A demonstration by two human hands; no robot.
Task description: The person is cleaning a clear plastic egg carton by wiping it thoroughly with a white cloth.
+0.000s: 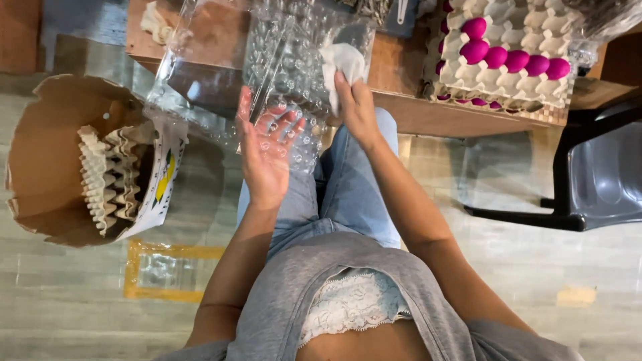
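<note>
In the head view, the left hand [266, 155] lies spread open, palm up, under a clear plastic egg carton [294, 73], steadying it above the person's lap at the edge of the wooden table [408, 100]. The right hand [356, 105] has its fingers closed around a white cloth [342, 63], pressed against the carton's upper surface. On the table to the right sits a pulp egg tray [528, 40] carrying pink eggs [515, 60]. On the floor to the left stands a cardboard box [47, 154] holding stacked egg trays [103, 177].
</note>
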